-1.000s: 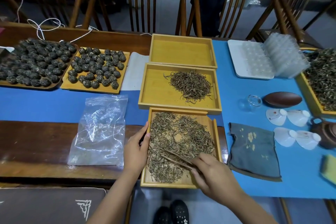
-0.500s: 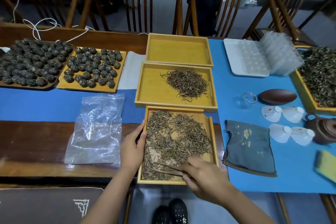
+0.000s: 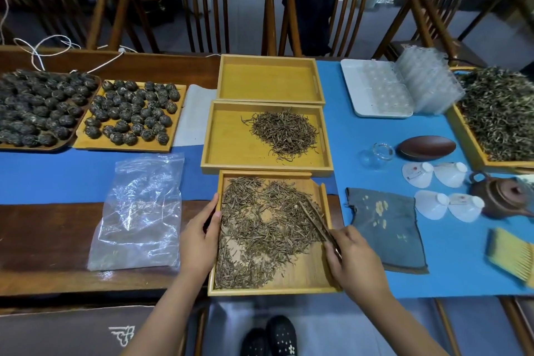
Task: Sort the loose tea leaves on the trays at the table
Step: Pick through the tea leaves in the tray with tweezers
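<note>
The long brown wooden worktop (image 3: 43,243) has a wide blue cloth (image 3: 361,147) lying over part of it. Between the two hands sits the near light wooden tray (image 3: 289,287), full of thin dry green-brown tea leaves (image 3: 260,228) spread out flat. Just past the hands is a middle yellow wooden tray (image 3: 231,139) with a small pile of brown tea leaves (image 3: 284,133) in it. Past that one is a far yellow wooden tray (image 3: 268,81).

Out past the right hand, at the far edge, a big yellow tray (image 3: 474,159) holds a heap of dark tea leaves (image 3: 500,113). Far out past the left hand, two trays hold many round dark tea balls (image 3: 130,113).

Beside the left hand lies a clear plastic bag (image 3: 138,211). Beside the right hand lies a grey-blue cloth with yellow flowers (image 3: 387,228). Farther out on that side are small white cups (image 3: 433,205) tipped on their sides and a small brown clay teapot (image 3: 502,193).

The left hand (image 3: 199,240) holds the left edge of the near tray, with its thumb over the rim and its fingers curled at the side. The right hand (image 3: 352,263) pinches thin brown wooden tongs (image 3: 315,221). The tips of the tongs reach up into the leaves near the right side of the tray.
</note>
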The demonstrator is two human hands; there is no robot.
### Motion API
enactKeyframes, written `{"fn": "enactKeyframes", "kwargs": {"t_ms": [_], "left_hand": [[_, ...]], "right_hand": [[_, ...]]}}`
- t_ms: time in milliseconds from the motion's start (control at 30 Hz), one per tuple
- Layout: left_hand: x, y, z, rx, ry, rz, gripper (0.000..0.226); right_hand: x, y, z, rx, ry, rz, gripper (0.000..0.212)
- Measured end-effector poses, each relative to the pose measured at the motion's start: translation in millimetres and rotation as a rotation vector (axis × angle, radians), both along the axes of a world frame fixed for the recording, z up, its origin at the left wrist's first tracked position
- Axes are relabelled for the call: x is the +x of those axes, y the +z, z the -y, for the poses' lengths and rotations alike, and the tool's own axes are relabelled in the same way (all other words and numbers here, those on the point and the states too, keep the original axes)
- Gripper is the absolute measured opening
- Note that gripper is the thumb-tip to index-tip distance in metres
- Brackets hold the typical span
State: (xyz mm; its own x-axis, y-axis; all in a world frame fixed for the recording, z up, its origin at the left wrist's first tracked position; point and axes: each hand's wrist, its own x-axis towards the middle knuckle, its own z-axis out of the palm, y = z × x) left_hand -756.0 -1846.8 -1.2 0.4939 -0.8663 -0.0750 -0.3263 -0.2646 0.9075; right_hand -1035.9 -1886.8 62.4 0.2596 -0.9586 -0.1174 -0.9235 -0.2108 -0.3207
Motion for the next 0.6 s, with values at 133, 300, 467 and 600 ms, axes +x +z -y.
{"fn": "enactKeyframes", "kwargs": {"t_ms": [133, 300, 467, 600], "left_hand": [[0, -2, 1, 0.000, -0.002, -0.008, 0.036], [2, -6, 1, -0.006, -0.003, -0.009, 0.036], [2, -4, 1, -0.001, 0.003, 0.008, 0.036], [2, -4, 1, 0.003, 0.005, 0.028, 0.036]], "right_hand": [[1, 8, 11, -0.052, 0.003, 0.036, 0.016], [-14, 16, -2, -0.029, 0.073, -0.025, 0.017], [-25, 21, -31, 0.009, 0.118, -0.031, 0.022], [-35, 26, -52, 0.012, 0.080, 0.023, 0.035]]}}
